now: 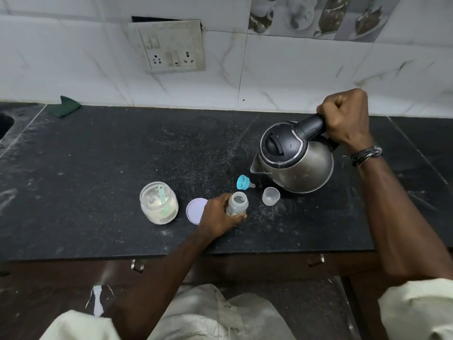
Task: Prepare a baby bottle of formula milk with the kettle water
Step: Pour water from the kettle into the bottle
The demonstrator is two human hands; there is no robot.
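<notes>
Black plastic fills the right hand [348, 121], fingers wrapped tight round the handle of the steel kettle [294, 158], spout tipped toward the open baby bottle [237, 203], which the left hand [218, 214] grips upright on the counter [98, 168]. Pouring looks imminent; the spout must be brought over that narrow mouth. Teat ring [242, 182] and clear cap [270, 196] lie between them; formula jar [158, 203] and lid [196, 209] sit left.

One steel kettle [295, 159] is showing, one open baby bottle [237, 203], one blue teat ring [244, 182], one clear bottle cap [270, 196], one formula jar [158, 206] holding one scoop [161, 194], one lilac lid [196, 210], one green scouring pad [65, 106], and one wall switchboard [171, 46].
</notes>
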